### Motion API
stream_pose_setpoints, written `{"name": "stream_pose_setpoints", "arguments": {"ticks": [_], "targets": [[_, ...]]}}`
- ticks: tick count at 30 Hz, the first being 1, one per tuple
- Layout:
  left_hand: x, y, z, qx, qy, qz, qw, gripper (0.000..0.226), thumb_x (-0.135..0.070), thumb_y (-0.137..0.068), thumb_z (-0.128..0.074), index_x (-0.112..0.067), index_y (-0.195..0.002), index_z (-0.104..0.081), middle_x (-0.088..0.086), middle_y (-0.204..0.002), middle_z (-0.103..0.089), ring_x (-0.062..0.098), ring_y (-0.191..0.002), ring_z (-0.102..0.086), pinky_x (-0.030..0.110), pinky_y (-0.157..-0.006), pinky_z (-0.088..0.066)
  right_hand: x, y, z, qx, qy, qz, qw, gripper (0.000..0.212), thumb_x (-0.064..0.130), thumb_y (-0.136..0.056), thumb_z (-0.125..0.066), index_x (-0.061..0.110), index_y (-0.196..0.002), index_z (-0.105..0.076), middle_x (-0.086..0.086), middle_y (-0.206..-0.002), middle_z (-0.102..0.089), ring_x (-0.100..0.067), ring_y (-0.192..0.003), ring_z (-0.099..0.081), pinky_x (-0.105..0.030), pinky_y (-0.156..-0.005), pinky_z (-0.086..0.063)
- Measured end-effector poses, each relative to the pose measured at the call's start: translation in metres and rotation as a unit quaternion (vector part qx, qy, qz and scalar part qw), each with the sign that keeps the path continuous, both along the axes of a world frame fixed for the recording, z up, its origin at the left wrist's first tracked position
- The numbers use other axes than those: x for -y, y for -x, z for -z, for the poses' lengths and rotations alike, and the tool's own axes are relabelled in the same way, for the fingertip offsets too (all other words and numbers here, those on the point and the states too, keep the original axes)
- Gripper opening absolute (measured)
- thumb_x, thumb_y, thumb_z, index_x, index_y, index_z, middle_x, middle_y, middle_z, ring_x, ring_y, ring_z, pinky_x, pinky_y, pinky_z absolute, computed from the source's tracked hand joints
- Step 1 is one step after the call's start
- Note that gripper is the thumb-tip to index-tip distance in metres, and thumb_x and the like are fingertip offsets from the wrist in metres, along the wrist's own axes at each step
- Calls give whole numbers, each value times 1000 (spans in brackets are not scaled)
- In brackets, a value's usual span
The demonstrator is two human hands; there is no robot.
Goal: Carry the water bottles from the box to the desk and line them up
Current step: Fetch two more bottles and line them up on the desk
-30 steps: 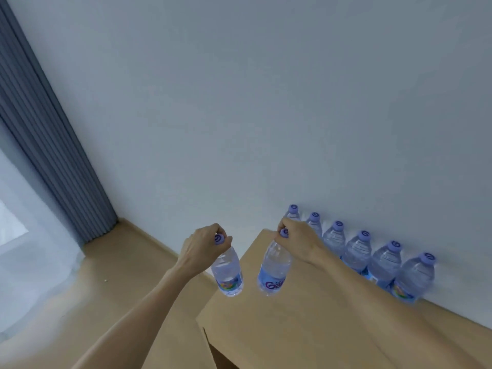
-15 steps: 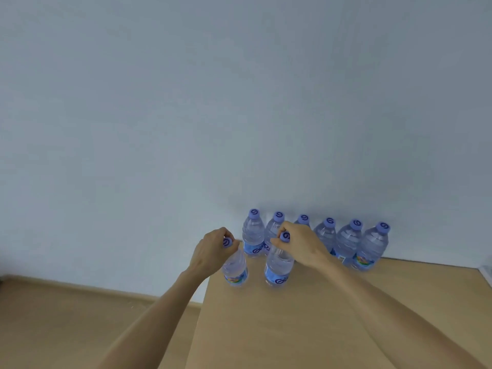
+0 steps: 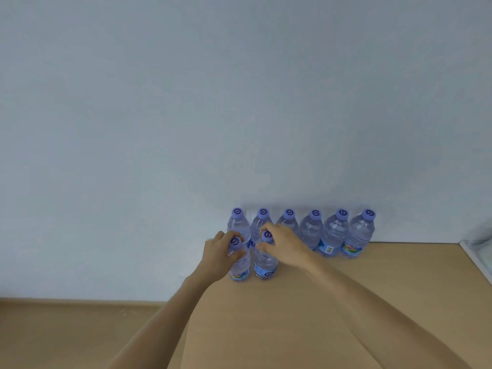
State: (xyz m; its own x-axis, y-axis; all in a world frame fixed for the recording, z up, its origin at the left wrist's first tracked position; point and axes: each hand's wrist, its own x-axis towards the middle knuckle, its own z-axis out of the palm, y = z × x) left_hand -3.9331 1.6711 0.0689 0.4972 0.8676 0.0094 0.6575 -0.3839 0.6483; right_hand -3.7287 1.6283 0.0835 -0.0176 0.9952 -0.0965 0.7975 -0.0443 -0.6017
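On the desk, head view: six water bottles (image 3: 310, 233) upright in a row against the wall (image 3: 186, 102), purple caps up, shoulder to shoulder.
Desk: pale wood desk (image 3: 332, 302), left edge running down past the left forearm, floor (image 3: 66, 334) beyond it.
Left hand: left hand (image 3: 217, 258) clasped around the neck of the left bottle (image 3: 239, 267), just under its cap.
Right hand: right hand (image 3: 286, 247) pinching the neck of the right bottle (image 3: 264, 265), fingers curled over the cap.
Held bottles: both upright, side by side, in front of the row's left end; bases at or nearly on the wood, cannot tell which.
Box: out of view.
Step in hand: likely setting down this pair as the start of a second row.
Next move: calls for seating both bases flat, then opening the fingers gently, without nudging the row behind.
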Motion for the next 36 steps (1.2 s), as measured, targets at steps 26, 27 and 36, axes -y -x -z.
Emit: {"name": "stream_pose_setpoints", "arguments": {"ticks": [26,27,36], "targets": [[-13,-8,7,4,18,-10,1000,34,-24,-87,-67,-23,-118,-53,0,-101,-53,19,-85,-54,36,-82,-49,-3,-2,16,-26,-10,-3,1000,22,26,-95,-61,22,-114,-50,1,-103,-45,-18,-94,-47,-27,-79,-37],[-13,-8,5,0,19,-7,1000,35,-28,-87,-66,-24,-119,-52,-1,-101,-54,17,-86,-55,35,-81,-49,-2,-3,14,-29,-2,1,1000,27,28,-94,-61,22,-117,-49,1,-103,-45,-18,-94,-48,-27,-78,-37],[-29,17,-35,-40,-51,15,998,21,-49,-90,-55,-42,-108,-50,-25,-87,-58,4,-75,-60,30,-68,-49,39,-21,-19,37,-13,114,993,30,51,-91,-56,31,-114,-52,11,-88,-54,-7,-81,-55,-29,-73,-47]]}}
